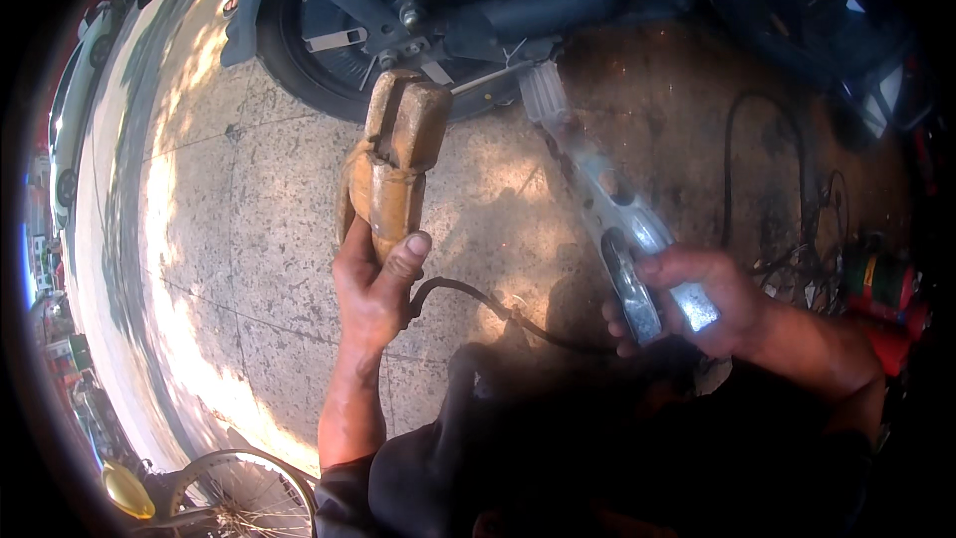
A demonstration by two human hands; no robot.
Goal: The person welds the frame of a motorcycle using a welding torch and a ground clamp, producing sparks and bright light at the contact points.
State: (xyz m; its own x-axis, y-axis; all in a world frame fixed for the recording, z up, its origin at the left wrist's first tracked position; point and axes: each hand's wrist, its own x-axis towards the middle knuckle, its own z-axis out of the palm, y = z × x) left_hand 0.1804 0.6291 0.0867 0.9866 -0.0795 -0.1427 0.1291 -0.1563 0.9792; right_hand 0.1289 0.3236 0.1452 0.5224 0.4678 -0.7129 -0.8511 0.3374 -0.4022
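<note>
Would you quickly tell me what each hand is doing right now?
Left hand: closed around the yellowish clamp-shaped tool, held upright.
Right hand: closed around the near end of the long silver metal part.

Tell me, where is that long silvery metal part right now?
In the head view, the silvery metal part is right of centre, gripped at its near end by the right hand, its far end reaching toward the motorcycle wheel.

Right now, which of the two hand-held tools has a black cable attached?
The brownish clamp-shaped tool in the left hand; a black cable leaves its grip. The silvery metal bar in the right hand shows none.
</note>
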